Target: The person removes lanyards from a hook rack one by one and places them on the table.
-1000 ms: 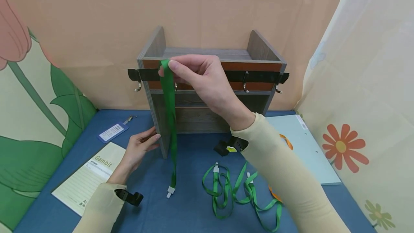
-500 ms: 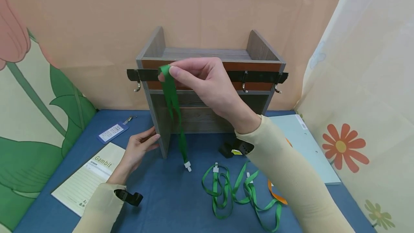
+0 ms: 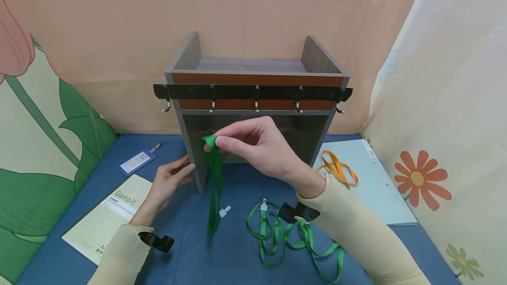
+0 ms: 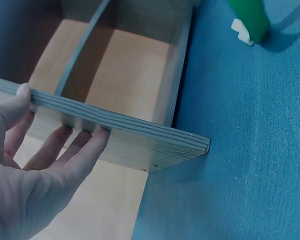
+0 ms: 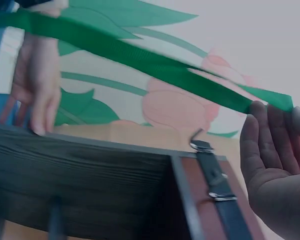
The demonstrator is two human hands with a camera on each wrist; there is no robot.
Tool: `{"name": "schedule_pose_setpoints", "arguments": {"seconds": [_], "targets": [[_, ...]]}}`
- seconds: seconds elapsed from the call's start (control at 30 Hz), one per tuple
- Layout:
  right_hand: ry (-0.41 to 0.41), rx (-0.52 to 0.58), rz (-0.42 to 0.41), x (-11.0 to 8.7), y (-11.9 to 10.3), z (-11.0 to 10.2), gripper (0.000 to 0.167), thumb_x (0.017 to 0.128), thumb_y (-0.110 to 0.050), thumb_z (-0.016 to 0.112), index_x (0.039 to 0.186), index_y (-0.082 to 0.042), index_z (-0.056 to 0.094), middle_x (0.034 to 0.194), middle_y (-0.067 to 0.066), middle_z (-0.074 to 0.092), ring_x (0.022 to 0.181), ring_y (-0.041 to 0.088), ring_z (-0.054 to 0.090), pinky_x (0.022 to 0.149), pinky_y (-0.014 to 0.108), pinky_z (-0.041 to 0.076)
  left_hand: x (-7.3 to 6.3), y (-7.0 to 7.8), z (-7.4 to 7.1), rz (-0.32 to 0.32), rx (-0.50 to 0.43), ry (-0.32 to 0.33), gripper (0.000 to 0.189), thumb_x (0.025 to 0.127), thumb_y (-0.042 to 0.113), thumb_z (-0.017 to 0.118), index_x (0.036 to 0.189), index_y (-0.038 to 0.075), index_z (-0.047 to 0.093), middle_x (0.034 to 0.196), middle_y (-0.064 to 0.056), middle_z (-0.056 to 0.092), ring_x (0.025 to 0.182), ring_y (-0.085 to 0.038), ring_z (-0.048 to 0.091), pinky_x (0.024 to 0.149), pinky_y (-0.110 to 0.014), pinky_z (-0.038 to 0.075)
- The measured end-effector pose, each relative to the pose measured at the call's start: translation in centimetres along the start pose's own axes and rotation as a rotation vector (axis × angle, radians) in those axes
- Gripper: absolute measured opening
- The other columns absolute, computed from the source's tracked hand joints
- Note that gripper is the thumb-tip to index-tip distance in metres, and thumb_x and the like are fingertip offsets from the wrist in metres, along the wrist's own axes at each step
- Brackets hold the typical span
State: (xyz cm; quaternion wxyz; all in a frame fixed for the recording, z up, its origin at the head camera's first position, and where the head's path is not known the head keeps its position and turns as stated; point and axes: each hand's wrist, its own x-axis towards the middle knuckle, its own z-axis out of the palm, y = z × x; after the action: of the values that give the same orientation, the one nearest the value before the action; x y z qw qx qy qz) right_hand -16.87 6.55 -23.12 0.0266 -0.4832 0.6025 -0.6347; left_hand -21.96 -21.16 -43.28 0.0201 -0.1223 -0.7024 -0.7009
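Observation:
My right hand (image 3: pixel 259 151) pinches the top of a green lanyard (image 3: pixel 215 166) between thumb and fingers, below the hook rail and in front of the shelf's left part. The strap hangs down as a folded band, with its white clip (image 3: pixel 224 211) near the table. In the right wrist view the same lanyard (image 5: pixel 130 56) runs across from the fingertips. My left hand (image 3: pixel 168 184) grips the left side panel of a grey wooden shelf (image 3: pixel 189 144). The left wrist view shows the thumb over the panel's edge (image 4: pixel 115 118) and the fingers against its outer face.
A black rail (image 3: pixel 237 92) with several metal hooks crosses the shelf's front. More green lanyards (image 3: pixel 273 241) lie on the blue table (image 3: pixel 178 258). An orange strap (image 3: pixel 338 168) rests on a pale blue folder (image 3: pixel 380 192). At left lie a notepad (image 3: pixel 107 219) and a blue badge (image 3: pixel 137 162).
My right hand has come down from the rail's height with the green lanyard, baring the hooks behind. The lanyard's strap has swung about. My left hand has stayed on the panel.

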Motion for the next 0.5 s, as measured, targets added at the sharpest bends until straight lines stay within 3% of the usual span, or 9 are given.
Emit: {"name": "schedule_pose_setpoints", "arguments": {"seconds": [0.13, 0.5], "targets": [[-0.009, 0.022, 0.037, -1.0, 1.4, 0.6, 0.017, 0.091, 0.007, 0.059, 0.105, 0.013, 0.065, 0.097, 0.018, 0.069, 0.091, 0.032, 0.065, 0.081, 0.046, 0.05, 0.0, 0.0, 0.0, 0.004, 0.001, 0.0, 0.052, 0.095, 0.016, 0.062, 0.14, -0.002, 0.043, 0.137, -0.019, 0.047, 0.111, -0.017, 0.058, 0.081, -0.042, 0.049], [0.029, -0.049, 0.13, -3.2, 5.4, 1.8, 0.015, 0.089, 0.007, 0.062, 0.102, 0.009, 0.069, 0.092, 0.01, 0.071, 0.081, 0.025, 0.066, 0.073, 0.041, 0.053, 0.0, 0.0, 0.1, 0.02, -0.014, -0.01, 0.051, 0.095, 0.013, 0.061, 0.139, -0.004, 0.043, 0.133, -0.01, 0.054, 0.106, -0.013, 0.061, 0.079, -0.039, 0.05]]}}
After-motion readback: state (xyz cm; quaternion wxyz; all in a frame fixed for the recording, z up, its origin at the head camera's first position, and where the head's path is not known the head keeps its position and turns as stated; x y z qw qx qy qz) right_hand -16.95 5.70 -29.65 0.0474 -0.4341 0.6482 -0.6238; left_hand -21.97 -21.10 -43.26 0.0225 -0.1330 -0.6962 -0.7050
